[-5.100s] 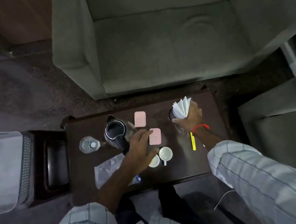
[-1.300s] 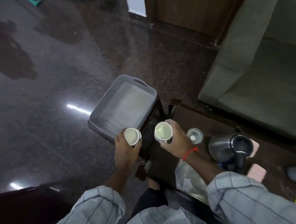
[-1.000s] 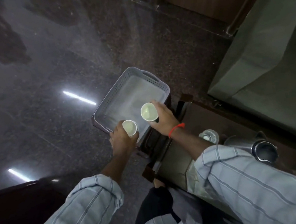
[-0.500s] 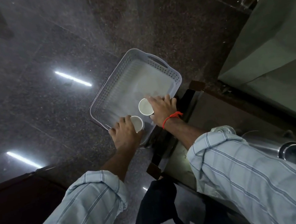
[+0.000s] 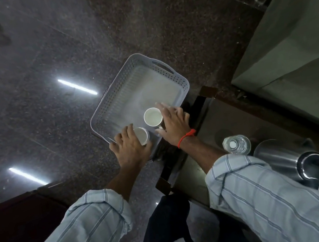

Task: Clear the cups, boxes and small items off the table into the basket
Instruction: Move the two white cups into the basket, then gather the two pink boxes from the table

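Two white cups upright inside grey basket (image 5: 184,81), near its close edge. Head view: left hand (image 5: 130,147) curled around near cup (image 5: 141,135), grasping it from behind. Right hand (image 5: 173,123) fingers spread beside far cup (image 5: 152,117), touching its side; grip unclear. Water bottle (image 5: 236,144) and steel kettle (image 5: 293,160) on dark worktop (image 5: 213,117) to right.
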A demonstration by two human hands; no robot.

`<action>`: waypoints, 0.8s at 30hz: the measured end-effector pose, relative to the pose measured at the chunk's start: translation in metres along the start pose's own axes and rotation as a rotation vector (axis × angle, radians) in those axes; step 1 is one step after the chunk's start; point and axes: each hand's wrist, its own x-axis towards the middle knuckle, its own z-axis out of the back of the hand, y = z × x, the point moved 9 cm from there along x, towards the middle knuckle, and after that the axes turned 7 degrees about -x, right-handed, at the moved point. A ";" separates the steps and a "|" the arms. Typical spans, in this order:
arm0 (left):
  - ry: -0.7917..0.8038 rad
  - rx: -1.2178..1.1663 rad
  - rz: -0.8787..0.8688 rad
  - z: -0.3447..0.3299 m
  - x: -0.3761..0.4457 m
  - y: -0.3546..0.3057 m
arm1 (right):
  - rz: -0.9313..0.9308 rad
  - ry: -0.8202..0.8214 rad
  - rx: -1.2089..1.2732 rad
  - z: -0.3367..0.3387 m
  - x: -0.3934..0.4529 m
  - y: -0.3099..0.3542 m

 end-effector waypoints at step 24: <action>0.196 -0.127 -0.780 -0.093 -0.274 -0.334 | -0.392 -0.476 0.597 0.090 -0.362 -0.301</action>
